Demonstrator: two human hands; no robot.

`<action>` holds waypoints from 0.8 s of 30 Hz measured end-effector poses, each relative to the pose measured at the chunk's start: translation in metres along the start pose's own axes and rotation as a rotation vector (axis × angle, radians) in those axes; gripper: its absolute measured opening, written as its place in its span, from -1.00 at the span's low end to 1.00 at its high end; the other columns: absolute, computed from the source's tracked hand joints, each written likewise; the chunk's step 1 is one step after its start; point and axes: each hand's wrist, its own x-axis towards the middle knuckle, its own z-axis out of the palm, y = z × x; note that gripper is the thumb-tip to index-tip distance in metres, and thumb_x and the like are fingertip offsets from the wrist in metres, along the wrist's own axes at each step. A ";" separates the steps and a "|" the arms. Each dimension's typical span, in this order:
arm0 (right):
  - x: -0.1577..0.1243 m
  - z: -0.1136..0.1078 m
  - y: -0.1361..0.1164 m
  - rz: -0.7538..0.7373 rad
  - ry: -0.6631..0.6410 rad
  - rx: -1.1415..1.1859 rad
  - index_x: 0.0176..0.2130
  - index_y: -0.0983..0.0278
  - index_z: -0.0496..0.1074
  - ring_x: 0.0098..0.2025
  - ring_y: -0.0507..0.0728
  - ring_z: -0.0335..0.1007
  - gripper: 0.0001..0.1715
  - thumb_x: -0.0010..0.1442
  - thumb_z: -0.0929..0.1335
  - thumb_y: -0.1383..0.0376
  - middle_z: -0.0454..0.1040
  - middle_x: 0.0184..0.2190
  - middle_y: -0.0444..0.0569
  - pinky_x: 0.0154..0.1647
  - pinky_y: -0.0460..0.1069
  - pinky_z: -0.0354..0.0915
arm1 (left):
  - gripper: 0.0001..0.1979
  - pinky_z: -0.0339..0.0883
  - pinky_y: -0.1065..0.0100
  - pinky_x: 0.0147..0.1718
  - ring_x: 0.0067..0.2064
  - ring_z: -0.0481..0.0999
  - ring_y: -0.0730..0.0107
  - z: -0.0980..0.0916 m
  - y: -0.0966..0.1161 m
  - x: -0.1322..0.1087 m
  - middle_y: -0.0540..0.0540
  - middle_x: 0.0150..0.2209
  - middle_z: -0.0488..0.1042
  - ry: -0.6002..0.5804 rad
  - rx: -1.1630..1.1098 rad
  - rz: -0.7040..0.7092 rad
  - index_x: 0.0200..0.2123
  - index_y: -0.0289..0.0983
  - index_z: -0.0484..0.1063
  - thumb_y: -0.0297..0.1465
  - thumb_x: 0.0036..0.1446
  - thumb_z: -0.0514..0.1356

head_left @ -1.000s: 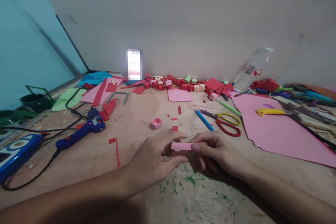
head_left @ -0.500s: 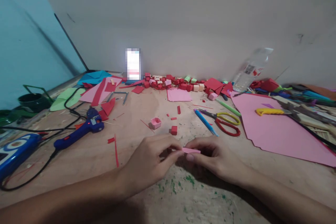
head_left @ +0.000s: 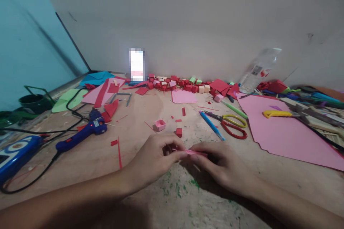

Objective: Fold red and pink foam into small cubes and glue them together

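A small piece of pink paper (head_left: 191,152) is pinched between the fingertips of both hands, low over the table's middle. My left hand (head_left: 158,155) has thumb and forefinger closed on its left part. From the other side, my right hand (head_left: 219,161) grips the right part; some of its fingers are hidden. Just beyond the hands sit a small open pink paper box (head_left: 160,125) and a little red paper cube (head_left: 178,132). Red scraps (head_left: 184,111) lie around them.
At left are a blue glue gun (head_left: 83,136) with its cord and a blue bottle (head_left: 20,157). Scissors (head_left: 233,127), a blue pen (head_left: 212,126), pink sheets (head_left: 282,139) and a yellow-handled cutter (head_left: 276,113) lie right. Paper cubes (head_left: 172,83), a lit phone (head_left: 137,65) and a plastic bottle (head_left: 258,71) line the wall.
The pink paper has tilted slightly in the fingers, with more of it showing by the left hand. The right thumb has shifted a little. Nothing on the table has moved.
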 end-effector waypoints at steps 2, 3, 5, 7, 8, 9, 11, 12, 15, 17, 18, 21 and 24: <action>0.002 -0.002 0.000 0.049 -0.054 0.040 -0.26 0.27 0.64 -0.36 0.10 0.49 -0.62 0.41 0.33 0.13 0.65 -0.36 -0.02 -0.35 -0.06 0.34 | -0.89 0.37 0.40 -0.25 -0.28 0.57 0.38 0.001 -0.003 -0.001 -0.03 -0.33 0.62 -0.003 0.036 0.117 -0.34 -0.29 0.62 -0.53 0.24 0.31; 0.002 -0.003 0.000 0.068 -0.086 0.053 -0.28 0.27 0.64 -0.36 0.10 0.49 -0.62 0.40 0.33 0.13 0.64 -0.38 -0.02 -0.35 -0.05 0.34 | -0.88 0.39 0.41 -0.23 -0.26 0.58 0.38 0.002 -0.004 -0.002 -0.04 -0.31 0.62 -0.008 0.055 0.188 -0.33 -0.30 0.61 -0.55 0.26 0.28; 0.002 -0.004 0.002 0.109 -0.136 0.082 -0.32 0.28 0.62 -0.38 0.10 0.47 -0.63 0.38 0.35 0.13 0.60 -0.42 -0.02 -0.38 -0.05 0.33 | -0.87 0.41 0.41 -0.21 -0.25 0.59 0.38 0.005 -0.007 -0.005 -0.09 -0.27 0.62 -0.034 0.101 0.328 -0.30 -0.33 0.59 -0.58 0.29 0.24; 0.001 -0.003 0.004 0.180 -0.155 0.155 -0.34 0.28 0.59 -0.46 0.08 0.42 -0.63 0.36 0.36 0.11 0.55 -0.49 -0.05 -0.47 -0.06 0.28 | -0.86 0.42 0.42 -0.21 -0.24 0.60 0.37 0.006 -0.010 -0.007 -0.13 -0.25 0.62 -0.054 0.152 0.426 -0.28 -0.35 0.57 -0.58 0.32 0.21; 0.001 -0.002 0.005 0.218 -0.156 0.209 -0.34 0.28 0.58 -0.49 0.07 0.39 -0.63 0.36 0.36 0.10 0.52 -0.52 -0.06 -0.50 -0.07 0.26 | -0.85 0.43 0.42 -0.20 -0.23 0.60 0.36 0.007 -0.010 -0.008 -0.13 -0.25 0.62 -0.053 0.172 0.450 -0.27 -0.35 0.57 -0.58 0.33 0.20; 0.000 -0.001 0.006 0.250 -0.156 0.264 -0.36 0.28 0.56 -0.52 0.05 0.37 -0.62 0.35 0.36 0.09 0.50 -0.54 -0.08 -0.52 -0.08 0.24 | -0.86 0.43 0.42 -0.19 -0.22 0.60 0.36 0.007 -0.010 -0.009 -0.13 -0.24 0.62 -0.045 0.187 0.458 -0.26 -0.35 0.57 -0.57 0.34 0.20; 0.000 -0.001 0.007 0.284 -0.159 0.348 -0.38 0.29 0.53 -0.56 0.02 0.32 -0.60 0.36 0.36 0.08 0.46 -0.57 -0.10 -0.54 -0.09 0.20 | -0.87 0.44 0.43 -0.17 -0.21 0.61 0.37 0.006 -0.009 -0.008 -0.12 -0.23 0.63 -0.022 0.198 0.449 -0.24 -0.34 0.57 -0.58 0.34 0.21; 0.000 -0.001 0.007 0.290 -0.159 0.369 -0.39 0.30 0.52 -0.58 0.01 0.29 -0.58 0.37 0.35 0.08 0.45 -0.59 -0.11 -0.56 -0.10 0.17 | -0.87 0.45 0.44 -0.16 -0.20 0.62 0.37 0.006 -0.009 -0.008 -0.12 -0.22 0.63 -0.014 0.199 0.442 -0.23 -0.33 0.57 -0.58 0.34 0.22; 0.002 -0.002 0.006 0.305 -0.139 0.379 -0.41 0.31 0.52 -0.64 -0.03 0.21 -0.54 0.36 0.35 0.04 0.42 -0.62 -0.12 -0.62 -0.11 0.07 | -0.88 0.45 0.44 -0.13 -0.17 0.63 0.36 0.004 -0.007 -0.006 -0.13 -0.20 0.65 0.001 0.207 0.425 -0.20 -0.34 0.59 -0.57 0.34 0.23; 0.004 -0.003 0.004 0.306 -0.128 0.385 -0.40 0.31 0.52 -0.64 -0.03 0.21 -0.55 0.33 0.37 0.03 0.47 -0.59 -0.09 -0.62 -0.11 0.07 | -0.88 0.44 0.43 -0.13 -0.17 0.64 0.35 0.003 -0.006 -0.005 -0.13 -0.19 0.66 0.009 0.212 0.410 -0.19 -0.34 0.60 -0.56 0.34 0.23; 0.005 -0.003 0.004 0.301 -0.129 0.389 -0.39 0.32 0.52 -0.63 -0.03 0.22 -0.55 0.33 0.37 0.03 0.50 -0.56 -0.07 -0.62 -0.11 0.08 | -0.88 0.44 0.43 -0.14 -0.18 0.64 0.35 0.003 -0.006 -0.005 -0.13 -0.21 0.66 0.009 0.211 0.401 -0.19 -0.34 0.60 -0.56 0.34 0.24; 0.006 -0.005 0.003 0.297 -0.145 0.415 -0.38 0.33 0.52 -0.63 -0.04 0.23 -0.58 0.31 0.38 0.05 0.54 -0.53 -0.04 -0.62 -0.11 0.09 | -0.90 0.42 0.43 -0.21 -0.24 0.62 0.38 0.003 -0.006 -0.006 -0.09 -0.27 0.64 0.004 0.215 0.373 -0.21 -0.35 0.58 -0.57 0.32 0.25; 0.005 -0.005 0.003 0.307 -0.156 0.448 -0.37 0.33 0.52 -0.61 -0.03 0.25 -0.62 0.29 0.40 0.07 0.56 -0.51 -0.03 -0.61 -0.12 0.10 | -0.89 0.41 0.43 -0.21 -0.25 0.61 0.37 0.003 -0.007 -0.007 -0.09 -0.27 0.64 0.003 0.232 0.387 -0.22 -0.35 0.58 -0.56 0.34 0.23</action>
